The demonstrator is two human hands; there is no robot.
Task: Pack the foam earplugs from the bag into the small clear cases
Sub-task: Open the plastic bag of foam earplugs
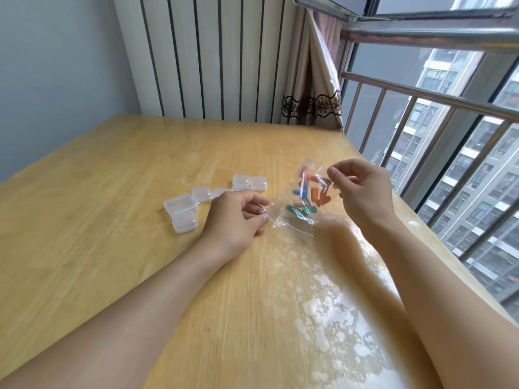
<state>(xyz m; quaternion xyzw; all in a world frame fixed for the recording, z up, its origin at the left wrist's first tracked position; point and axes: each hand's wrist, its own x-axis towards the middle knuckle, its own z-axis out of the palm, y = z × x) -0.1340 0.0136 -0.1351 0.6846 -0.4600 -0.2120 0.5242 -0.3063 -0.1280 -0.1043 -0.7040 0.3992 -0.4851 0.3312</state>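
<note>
Above wooden table (112, 192), both hands' grips pinch the bag (297, 203), long axis tilted up-right.

My high-rise flat, my wooden desk (112, 192) against the window, lace-trimmed curtain (311, 88) at one o'clock, railing (421, 94) at two o'clock, apartment towers (463, 164) outside, striped wall panel (210, 57) at twelve o'clock

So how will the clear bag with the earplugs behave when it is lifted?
Probably floppy: the bag is thin film, creased between the left hand and right hand. Likely light. The earplugs lie loose and may slide.
</note>
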